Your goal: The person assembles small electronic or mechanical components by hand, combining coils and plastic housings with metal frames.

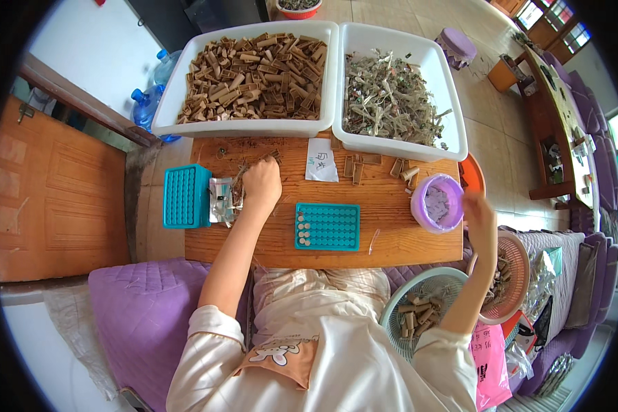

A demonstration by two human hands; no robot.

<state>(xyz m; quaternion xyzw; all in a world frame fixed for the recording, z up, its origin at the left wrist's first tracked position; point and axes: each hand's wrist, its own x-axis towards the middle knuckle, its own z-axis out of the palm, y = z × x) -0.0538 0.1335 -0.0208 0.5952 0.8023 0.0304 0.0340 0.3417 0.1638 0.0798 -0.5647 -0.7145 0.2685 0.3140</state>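
Sitting by the worktop (412, 248)'s near edge: teal tray (342, 227) w/ pale discs (305, 233) along its left side. R hand (475, 206) beside lilac tub (438, 226), right edge — can't tell if fingers grip. L hand (262, 182), fingers curled over thin strips (239, 185) — grip hidden; teal rack (187, 196) at left edge. Two white bins (247, 129) along far edge.

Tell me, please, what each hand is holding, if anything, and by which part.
I cannot tell: the left hand is by the thin brown scraps, the right hand beside the purple bucket; no held thing shows clearly.
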